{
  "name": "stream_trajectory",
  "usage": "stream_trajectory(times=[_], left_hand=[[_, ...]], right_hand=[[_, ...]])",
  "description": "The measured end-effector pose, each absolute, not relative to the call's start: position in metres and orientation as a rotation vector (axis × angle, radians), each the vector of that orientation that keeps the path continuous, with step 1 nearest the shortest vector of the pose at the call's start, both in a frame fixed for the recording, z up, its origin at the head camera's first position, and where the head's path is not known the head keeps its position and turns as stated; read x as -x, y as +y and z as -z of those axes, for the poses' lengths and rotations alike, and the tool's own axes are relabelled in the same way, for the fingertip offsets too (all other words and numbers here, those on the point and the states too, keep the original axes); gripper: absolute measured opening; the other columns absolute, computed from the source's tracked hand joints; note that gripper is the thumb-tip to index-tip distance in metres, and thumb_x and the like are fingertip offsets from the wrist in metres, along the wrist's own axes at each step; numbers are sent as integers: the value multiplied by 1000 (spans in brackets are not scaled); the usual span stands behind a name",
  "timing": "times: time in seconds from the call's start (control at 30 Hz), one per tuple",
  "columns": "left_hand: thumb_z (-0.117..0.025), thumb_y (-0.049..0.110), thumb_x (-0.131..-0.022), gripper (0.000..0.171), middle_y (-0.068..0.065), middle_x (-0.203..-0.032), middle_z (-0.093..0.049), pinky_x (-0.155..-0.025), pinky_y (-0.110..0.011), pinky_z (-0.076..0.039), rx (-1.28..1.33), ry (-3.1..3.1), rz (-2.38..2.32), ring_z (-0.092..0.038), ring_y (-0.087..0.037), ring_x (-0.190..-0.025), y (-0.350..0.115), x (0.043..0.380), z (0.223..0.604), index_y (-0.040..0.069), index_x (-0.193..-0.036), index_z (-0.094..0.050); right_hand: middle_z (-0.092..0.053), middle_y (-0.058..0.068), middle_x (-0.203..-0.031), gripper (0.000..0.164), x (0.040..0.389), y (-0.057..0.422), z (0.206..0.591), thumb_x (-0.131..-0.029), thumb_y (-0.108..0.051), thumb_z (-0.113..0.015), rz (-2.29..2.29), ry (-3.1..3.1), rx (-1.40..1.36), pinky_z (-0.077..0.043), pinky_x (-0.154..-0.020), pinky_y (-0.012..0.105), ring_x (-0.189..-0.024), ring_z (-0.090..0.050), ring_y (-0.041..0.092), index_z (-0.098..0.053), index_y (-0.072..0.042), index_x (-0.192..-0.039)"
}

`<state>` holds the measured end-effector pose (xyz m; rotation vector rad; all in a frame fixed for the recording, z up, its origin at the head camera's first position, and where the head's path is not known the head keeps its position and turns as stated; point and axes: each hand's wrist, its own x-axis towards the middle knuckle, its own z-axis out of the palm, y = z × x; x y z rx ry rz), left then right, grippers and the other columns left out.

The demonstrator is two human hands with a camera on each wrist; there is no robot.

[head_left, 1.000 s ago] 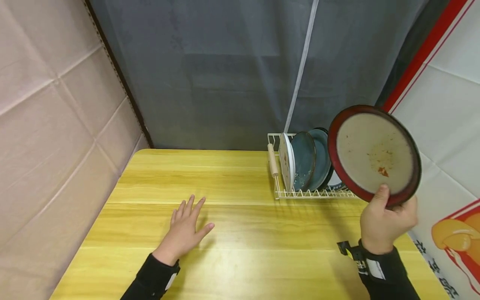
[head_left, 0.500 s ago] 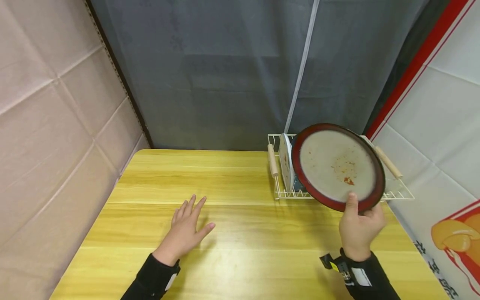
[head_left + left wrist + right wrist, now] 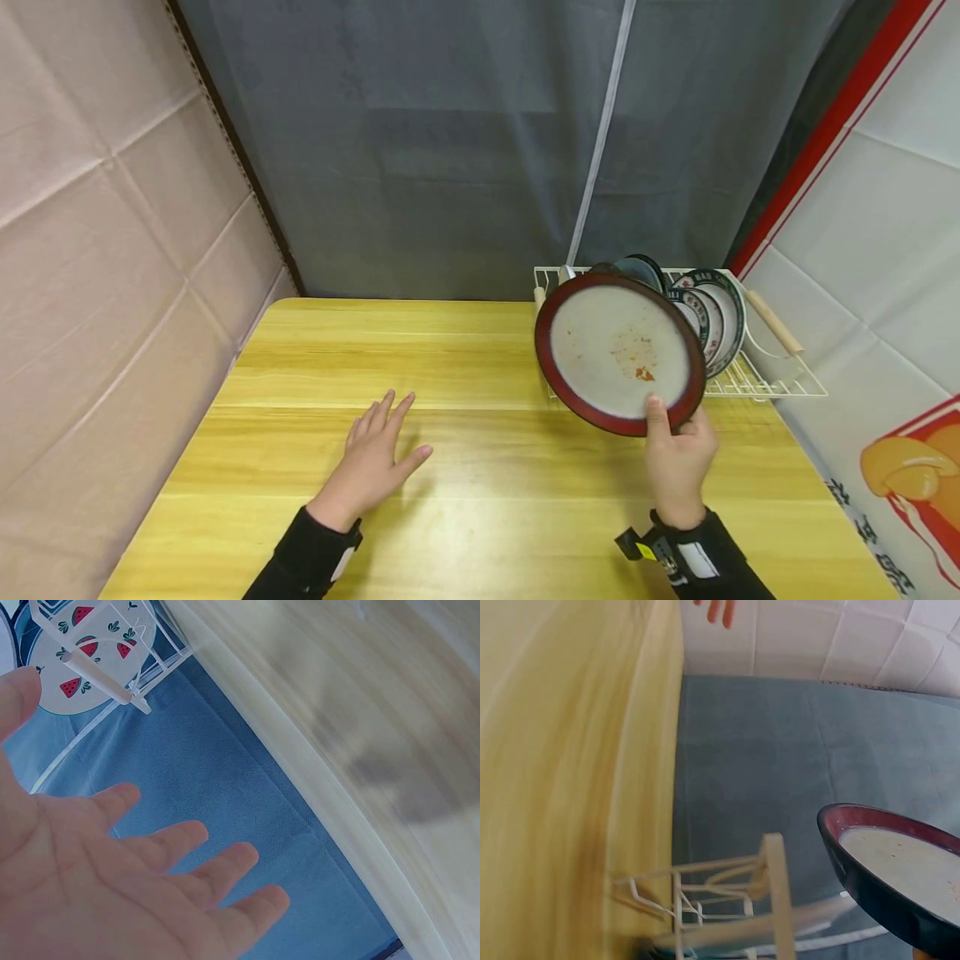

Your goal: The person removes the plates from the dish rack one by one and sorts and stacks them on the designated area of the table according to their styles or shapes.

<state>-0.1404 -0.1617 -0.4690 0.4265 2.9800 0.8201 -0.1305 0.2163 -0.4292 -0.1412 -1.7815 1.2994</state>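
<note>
My right hand (image 3: 681, 462) grips the lower right rim of a round plate (image 3: 619, 348), its thumb laid over the rim. The plate has a cream middle, a dark red rim and reddish-brown food bits; in the right wrist view its outer side (image 3: 874, 881) looks dark. It is held tilted up, in front of a white wire dish rack (image 3: 795, 385), hiding much of the rack's left half. Over the table, my left hand (image 3: 367, 462) is spread with straight fingers and holds nothing; the left wrist view shows its bare palm (image 3: 90, 892).
Smaller patterned plates (image 3: 723, 321) stand in the rack's right half, with blue plates (image 3: 641, 268) behind the held plate. A watermelon-patterned plate (image 3: 97, 656) shows in the left wrist view. The rack has a wooden handle (image 3: 775, 323). A grey curtain (image 3: 450, 167) hangs behind the wooden table (image 3: 420, 342).
The right hand has carried the red-rimmed plate leftward and somewhat lower, from the rack's right side to in front of its left half. The left hand has barely moved.
</note>
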Motion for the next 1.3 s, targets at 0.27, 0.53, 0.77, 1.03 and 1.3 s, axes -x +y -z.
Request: stream_trajectory(times=[0.27, 0.53, 0.77, 1.03, 1.3], left_hand=[[-56, 57, -97, 83, -20, -165, -11, -116, -69, -8, -435, 2980, -838, -13, -49, -147, -160, 137, 469, 21, -161, -18], [-56, 57, -97, 83, -20, -165, -12, -116, -69, -10, -450, 2972, -860, -14, -49, -147, -158, 138, 470, 20, -161, -19], [-56, 58, -97, 84, -19, -166, -10, -116, -69, -10, -463, 2956, -866, -13, -49, -148, -153, 139, 468, 22, -161, -17], [-58, 54, -97, 83, -18, -166, -10, -117, -68, -12, -456, 2937, -872, -13, -48, -148, -148, 140, 470, 22, -161, -17], [-54, 60, -97, 85, -15, -166, -8, -118, -65, -13, -484, 2912, -899, -12, -44, -149, -145, 141, 469, 23, -162, -14]], right_hand=[[-74, 9, -92, 21, 124, 202, 437, -90, 5, -71, -1328, -1903, 125, -49, -68, 6, -79, -61, -6, -67, 13, -109], [-71, 27, -100, 24, 120, 192, 443, -92, 3, -68, -1448, -1980, 112, -51, -70, 7, -81, -63, -9, -65, 12, -115], [-72, 26, -95, 20, 118, 182, 449, -93, 1, -68, -1513, -2030, 92, -53, -69, 9, -80, -65, -6, -66, 12, -110], [-71, 28, -101, 21, 117, 174, 452, -96, -1, -66, -1658, -2083, 144, -54, -71, 11, -82, -66, -3, -65, 12, -113], [-71, 26, -109, 26, 113, 167, 454, -99, -6, -63, -1838, -2155, 195, -56, -77, 15, -88, -68, 5, -63, 8, -120]])
